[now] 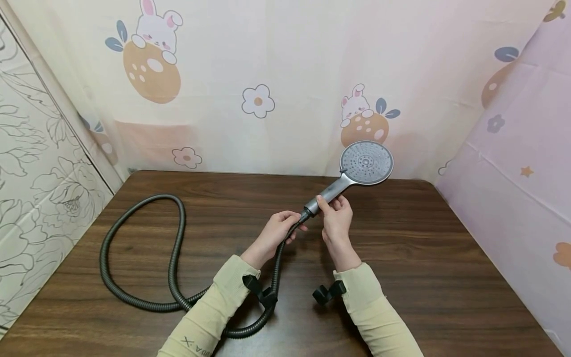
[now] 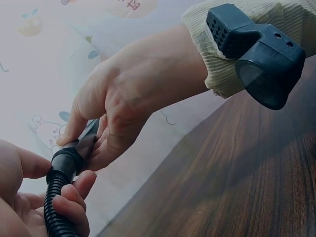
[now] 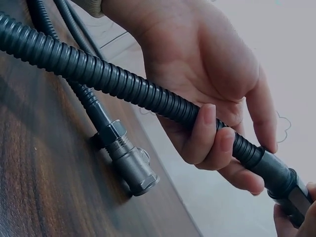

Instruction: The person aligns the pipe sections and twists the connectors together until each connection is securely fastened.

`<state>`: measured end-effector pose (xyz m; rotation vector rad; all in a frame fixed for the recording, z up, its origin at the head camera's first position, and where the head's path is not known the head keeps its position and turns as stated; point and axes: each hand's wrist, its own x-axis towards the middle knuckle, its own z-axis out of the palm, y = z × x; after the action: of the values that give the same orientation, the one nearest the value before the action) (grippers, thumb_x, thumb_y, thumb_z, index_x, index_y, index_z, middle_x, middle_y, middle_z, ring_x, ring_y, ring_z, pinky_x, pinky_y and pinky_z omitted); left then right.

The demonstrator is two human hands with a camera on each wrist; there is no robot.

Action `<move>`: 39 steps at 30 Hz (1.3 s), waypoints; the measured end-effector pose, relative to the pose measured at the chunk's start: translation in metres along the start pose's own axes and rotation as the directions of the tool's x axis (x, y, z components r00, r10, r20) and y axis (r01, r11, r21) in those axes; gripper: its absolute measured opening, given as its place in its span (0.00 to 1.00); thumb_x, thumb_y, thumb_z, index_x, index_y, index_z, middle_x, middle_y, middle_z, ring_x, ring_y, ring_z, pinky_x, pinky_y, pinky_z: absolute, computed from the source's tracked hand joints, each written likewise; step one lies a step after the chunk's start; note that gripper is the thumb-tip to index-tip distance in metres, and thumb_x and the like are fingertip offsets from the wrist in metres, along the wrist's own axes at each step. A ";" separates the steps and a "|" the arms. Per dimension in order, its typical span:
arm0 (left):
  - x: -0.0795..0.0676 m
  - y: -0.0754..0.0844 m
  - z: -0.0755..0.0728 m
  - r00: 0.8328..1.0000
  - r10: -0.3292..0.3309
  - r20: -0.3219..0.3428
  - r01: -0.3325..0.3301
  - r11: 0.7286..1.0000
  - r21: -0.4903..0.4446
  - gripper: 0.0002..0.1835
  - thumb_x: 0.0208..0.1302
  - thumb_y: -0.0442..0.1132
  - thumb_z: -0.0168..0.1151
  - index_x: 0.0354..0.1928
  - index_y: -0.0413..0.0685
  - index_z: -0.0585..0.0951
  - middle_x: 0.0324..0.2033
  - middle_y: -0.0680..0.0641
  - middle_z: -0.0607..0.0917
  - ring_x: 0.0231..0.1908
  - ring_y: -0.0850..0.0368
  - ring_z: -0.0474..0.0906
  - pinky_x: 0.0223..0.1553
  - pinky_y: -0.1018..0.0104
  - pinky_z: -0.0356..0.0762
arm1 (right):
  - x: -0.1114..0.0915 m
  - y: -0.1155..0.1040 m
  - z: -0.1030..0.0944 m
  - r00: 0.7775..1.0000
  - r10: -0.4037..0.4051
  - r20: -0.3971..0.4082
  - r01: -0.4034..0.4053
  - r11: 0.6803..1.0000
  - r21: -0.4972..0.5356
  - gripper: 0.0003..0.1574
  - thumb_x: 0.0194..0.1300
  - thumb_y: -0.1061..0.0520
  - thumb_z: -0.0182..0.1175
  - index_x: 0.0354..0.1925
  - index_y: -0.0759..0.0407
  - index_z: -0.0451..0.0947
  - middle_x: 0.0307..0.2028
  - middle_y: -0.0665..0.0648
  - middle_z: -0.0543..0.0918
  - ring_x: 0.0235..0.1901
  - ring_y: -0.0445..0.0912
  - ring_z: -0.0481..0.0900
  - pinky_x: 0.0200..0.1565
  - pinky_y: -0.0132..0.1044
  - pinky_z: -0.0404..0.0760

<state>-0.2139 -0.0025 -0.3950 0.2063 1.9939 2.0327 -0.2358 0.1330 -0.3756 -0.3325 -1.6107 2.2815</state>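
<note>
A grey shower head [image 1: 367, 162] is held up over the table, its round spray face showing and its handle [image 1: 335, 190] slanting down to the left. My right hand [image 1: 337, 223] grips the lower handle between thumb and fingers. Just below the joint, my left hand [image 1: 273, 235] pinches the end of the black ribbed hose [image 1: 276, 267]. In the right wrist view, left fingers [image 3: 209, 116] curl round the hose, and the thumb touches its smooth collar [image 3: 271, 170], which meets the handle. Whether the joint is threaded tight cannot be seen.
The rest of the hose [image 1: 104, 258] loops across the left of the brown wooden table [image 1: 424, 258]. A metal fitting [image 3: 133, 168] on a hose end lies near the table edge in the right wrist view. Black wrist cameras [image 1: 329, 292] jut from both sleeves. Patterned cloth [image 1: 290, 59] hangs behind.
</note>
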 end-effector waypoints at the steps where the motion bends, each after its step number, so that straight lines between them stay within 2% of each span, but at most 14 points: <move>1: 0.000 0.001 0.000 1.000 -0.002 0.002 0.002 1.000 -0.002 0.17 0.68 0.44 0.48 0.49 0.37 0.74 0.37 0.35 0.83 0.16 0.63 0.65 0.18 0.73 0.63 | 0.000 0.000 0.000 1.000 0.000 0.000 0.000 1.000 0.001 0.30 0.57 0.70 0.58 0.58 0.71 0.61 0.46 0.64 0.73 0.35 0.38 0.75 0.36 0.27 0.77; 7: -0.010 0.015 0.001 1.000 -0.008 0.014 0.008 1.000 0.013 0.16 0.69 0.40 0.46 0.48 0.35 0.73 0.41 0.29 0.80 0.17 0.62 0.65 0.20 0.72 0.63 | -0.001 0.000 0.000 1.000 0.004 0.000 -0.004 1.000 -0.002 0.30 0.57 0.70 0.58 0.58 0.70 0.61 0.46 0.63 0.74 0.35 0.38 0.75 0.36 0.27 0.77; 10: -0.014 0.019 0.002 1.000 -0.008 0.010 0.008 1.000 0.013 0.15 0.69 0.40 0.47 0.48 0.35 0.73 0.40 0.30 0.81 0.17 0.62 0.66 0.20 0.72 0.64 | -0.001 0.000 0.000 1.000 0.007 -0.002 -0.007 1.000 -0.003 0.30 0.57 0.70 0.58 0.57 0.71 0.61 0.45 0.63 0.74 0.35 0.38 0.75 0.36 0.26 0.77; 19: 0.000 0.001 0.001 1.000 0.004 -0.012 -0.004 1.000 -0.004 0.16 0.67 0.43 0.50 0.47 0.38 0.75 0.36 0.35 0.83 0.18 0.62 0.70 0.24 0.70 0.70 | -0.001 -0.002 0.000 1.000 0.005 -0.003 -0.005 1.000 -0.013 0.30 0.58 0.70 0.57 0.57 0.71 0.61 0.45 0.63 0.74 0.35 0.38 0.75 0.36 0.26 0.76; 23: 0.001 0.000 0.002 1.000 0.004 -0.022 -0.004 1.000 -0.002 0.15 0.67 0.42 0.50 0.46 0.38 0.76 0.33 0.39 0.84 0.19 0.61 0.71 0.25 0.69 0.72 | -0.001 -0.002 0.000 1.000 0.002 -0.005 -0.002 1.000 -0.018 0.29 0.58 0.70 0.57 0.57 0.72 0.62 0.44 0.63 0.74 0.34 0.37 0.75 0.36 0.26 0.76; 26: -0.008 0.011 0.003 1.000 -0.003 -0.017 0.003 1.000 -0.003 0.15 0.67 0.41 0.49 0.46 0.36 0.75 0.35 0.35 0.83 0.19 0.61 0.71 0.25 0.71 0.72 | -0.001 -0.001 0.000 1.000 0.002 -0.003 -0.002 1.000 -0.019 0.29 0.58 0.70 0.57 0.57 0.72 0.62 0.44 0.63 0.74 0.34 0.37 0.75 0.35 0.26 0.76; 30: -0.008 0.013 0.002 1.000 -0.013 -0.005 0.013 1.000 -0.009 0.15 0.67 0.40 0.49 0.47 0.34 0.75 0.39 0.30 0.81 0.20 0.62 0.71 0.26 0.71 0.72 | -0.001 0.000 -0.001 1.000 0.005 0.003 -0.005 1.000 -0.021 0.29 0.58 0.70 0.57 0.57 0.71 0.62 0.44 0.63 0.73 0.34 0.37 0.75 0.35 0.26 0.76; 33: 0.000 0.003 0.001 1.000 -0.010 -0.011 0.010 1.000 -0.012 0.16 0.66 0.42 0.51 0.47 0.36 0.75 0.39 0.32 0.82 0.20 0.61 0.72 0.27 0.69 0.74 | -0.001 -0.001 -0.001 1.000 0.006 0.008 -0.006 1.000 -0.022 0.29 0.58 0.70 0.57 0.57 0.71 0.61 0.46 0.64 0.73 0.35 0.38 0.75 0.36 0.27 0.77; 39: -0.001 0.002 0.002 0.999 0.001 -0.044 -0.001 1.000 -0.010 0.15 0.65 0.43 0.54 0.46 0.38 0.76 0.38 0.34 0.83 0.22 0.60 0.73 0.29 0.67 0.74 | -0.002 -0.002 -0.001 1.000 -0.001 0.013 0.002 0.999 -0.041 0.28 0.59 0.68 0.58 0.57 0.71 0.62 0.48 0.66 0.74 0.35 0.37 0.75 0.37 0.27 0.76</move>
<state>-0.2130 -0.0012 -0.3932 0.1619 2.0093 2.0643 -0.2337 0.1337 -0.3744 -0.3270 -1.6658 2.2562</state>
